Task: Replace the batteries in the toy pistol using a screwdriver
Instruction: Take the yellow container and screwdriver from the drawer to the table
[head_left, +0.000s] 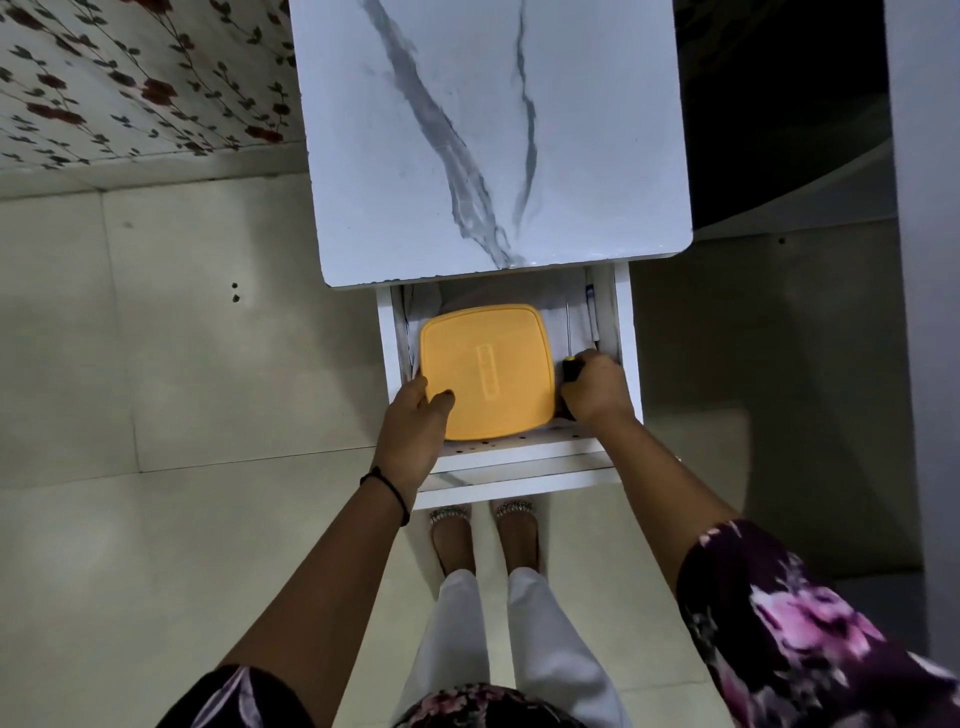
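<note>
Though clenched in the right hand (597, 387), fingers curled under and out of sight, shows only a strip of black handle and a yellow collar at the thumb side: the screwdriver (569, 364). Hard to judge the length of handle buried in that fist. Thin metal shaft running straight out beyond the knuckles, away from the body, long axis parallel to the right wall of the drawer (626, 338). Tip lost in shadow near the table edge.

Left hand (415, 421) gripping the near left corner of the yellow container (488, 369), thumb pressed on the lid, fingers tucked down the side and mostly hidden. Black thread band (389, 486) round that wrist.

Between the two hands, only the square lid with a raised oblong mark at its middle; contents not visible. Crowds the screwdriver into a narrow gap on the right-hand side. Just beyond the right hand, beside the shaft, a slim white item with blue print (590, 312), too small to identify.

Past both hands, overhanging the drawer's far end, a white marble-patterned tabletop (488, 130). Below the wrists, two sandalled feet (452, 540) and white trousers (457, 649), toes cut off by the drawer front. Floral sleeve (805, 639) on the right arm, floral wall covering (130, 78) far off left, pale floor tiles (208, 338) all round.
</note>
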